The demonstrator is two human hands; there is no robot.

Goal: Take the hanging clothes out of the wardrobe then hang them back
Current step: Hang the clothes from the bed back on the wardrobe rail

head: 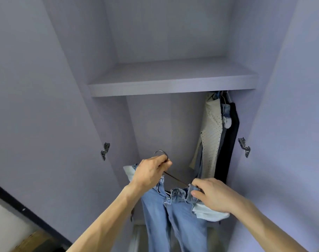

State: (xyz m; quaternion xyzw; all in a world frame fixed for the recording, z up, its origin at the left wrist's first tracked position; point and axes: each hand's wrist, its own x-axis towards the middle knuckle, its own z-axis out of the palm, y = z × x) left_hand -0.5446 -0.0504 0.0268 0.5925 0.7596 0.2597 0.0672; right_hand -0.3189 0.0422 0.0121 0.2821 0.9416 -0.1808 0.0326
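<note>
A pair of light blue jeans [175, 215] hangs from a dark metal hanger [175, 178] in front of the open wardrobe. My left hand [149, 172] grips the hanger just below its hook [160, 152]. My right hand [212, 194] pinches the jeans' waistband at the hanger's right end. Deeper inside on the right, a cream dotted shirt [210, 137], a denim piece [226, 115] and a black garment [227, 142] hang close together under the shelf [173, 84]; their rail is hidden by it.
The wardrobe's pale lilac doors stand open on both sides, with metal hinges on the left [105, 150] and right [244, 147]. The hanging space left of the hung clothes holds nothing. A dark strip and a wooden floor patch [33, 239] show at lower left.
</note>
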